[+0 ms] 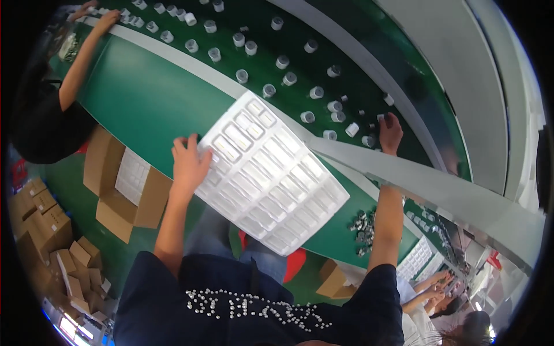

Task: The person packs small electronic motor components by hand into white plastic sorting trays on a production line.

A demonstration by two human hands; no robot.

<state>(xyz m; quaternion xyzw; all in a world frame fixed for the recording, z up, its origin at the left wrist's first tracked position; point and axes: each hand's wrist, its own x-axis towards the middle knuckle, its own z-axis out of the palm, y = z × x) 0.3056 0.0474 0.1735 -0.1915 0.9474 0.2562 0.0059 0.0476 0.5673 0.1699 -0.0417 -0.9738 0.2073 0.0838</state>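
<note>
A white plastic tray [277, 173] with rows of moulded pockets lies tilted across the green bench. Small white parts seem to sit in several pockets near its far left corner; glare hides what the other pockets hold. My left hand [190, 164] is at the tray's left edge with its fingers apart, the thumb against the rim. Beyond the metal rail, my right hand [390, 134] reaches over the green conveyor belt [259, 52]. Its fingers close on a small white cylindrical part [381, 117]. Similar white and grey cylinders [316, 92] stand scattered over the belt.
A slanting grey metal beam [427, 181] crosses above my right forearm. Small metal parts [362, 232] are heaped on the bench beside that arm. An opened carton [109, 179] with a white tray inside stands left. Co-workers' hands [107, 22] work at far left and lower right.
</note>
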